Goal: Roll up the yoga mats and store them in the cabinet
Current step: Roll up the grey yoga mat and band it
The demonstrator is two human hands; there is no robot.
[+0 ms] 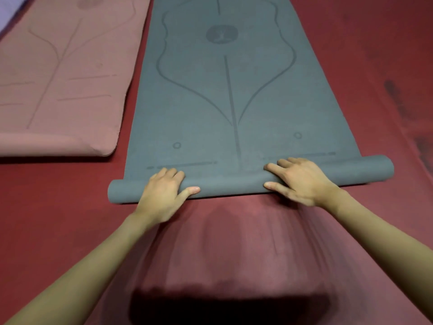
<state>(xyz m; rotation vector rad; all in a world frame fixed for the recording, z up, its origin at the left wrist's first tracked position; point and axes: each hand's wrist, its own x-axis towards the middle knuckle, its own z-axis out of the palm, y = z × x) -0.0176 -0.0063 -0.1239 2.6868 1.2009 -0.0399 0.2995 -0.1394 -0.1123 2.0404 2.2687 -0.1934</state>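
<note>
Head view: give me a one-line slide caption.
Both hands, left and right, rolling the near end of a grey yoga mat on red floor; pink mat lies flat alongside.

A dark red floor (58, 207) carried two mats: a grey mat (210, 102), its near end rolled, and a pink mat (58, 78) beside it.

1. Beneath me, a deep red floor covering (58, 207) fills nearly the whole view, matte and soft-looking.
2. Dark smudges (396, 92) mark the red surface along my right side.
3. A dark shadow (229, 306) pools on the floor nearest me.
4. At the far upper left, a pale lilac patch (9, 10) shows, too blurred to identify.
</note>
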